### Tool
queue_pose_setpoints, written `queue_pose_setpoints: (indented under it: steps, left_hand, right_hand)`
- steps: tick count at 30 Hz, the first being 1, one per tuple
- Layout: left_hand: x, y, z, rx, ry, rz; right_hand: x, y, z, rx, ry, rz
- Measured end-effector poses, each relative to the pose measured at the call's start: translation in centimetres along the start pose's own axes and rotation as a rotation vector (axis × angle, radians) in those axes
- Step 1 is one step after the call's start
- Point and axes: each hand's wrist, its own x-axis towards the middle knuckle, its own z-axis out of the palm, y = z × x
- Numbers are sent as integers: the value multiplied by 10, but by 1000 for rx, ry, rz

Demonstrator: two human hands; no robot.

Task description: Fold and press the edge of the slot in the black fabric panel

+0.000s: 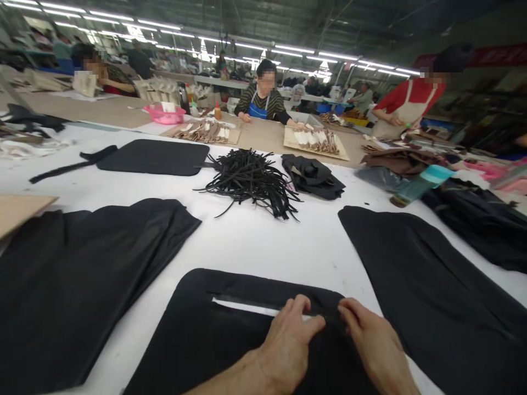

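Note:
A black leather-like panel (197, 340) with rounded corners lies in front of me on the white tabletop. Near its far edge runs a long narrow slot (242, 308), through which white shows. My left hand (288, 340) rests on the panel at the slot's right end, thumb and fingers apart. Close to the panel's right far corner, my right hand (370, 334) has thumb and fingertips pinched together. What lies between those fingertips is dark and hard to make out against the black panel.
Black sheets lie left (82, 274) and right (428, 274). Beyond are a heap of black strips (251, 181), a folded black piece (313, 175), another black panel (154, 157) and a bottle with a turquoise lid (424, 184). People work across the table.

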Motion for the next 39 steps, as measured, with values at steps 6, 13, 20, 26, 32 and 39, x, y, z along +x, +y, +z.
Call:
queue_pose_setpoints:
  steps: [6,13,20,26,32,39]
  left_hand:
    - [-21,-6,-34,-22,179,202]
    - [-88,-62,-63,428,349,146]
    - [-115,-92,-77,574,289,134]
    - [-117,-93,-69,620,130,95]
    - [-120,-96,-70,626,83,86]
    - [-121,-99,-68,624,21,55]
  right_hand:
    - [-21,-42,18,-14,251,-471]
    - [-36,-126,46,164,-111,-712]
    - [-31,-167,80,68,-149,-670]
    - [-35,-159,97,-14,7,-827]
    - [-36,-151,104,14,126,-936]
    - [-36,-155,100,-51,4,-966]
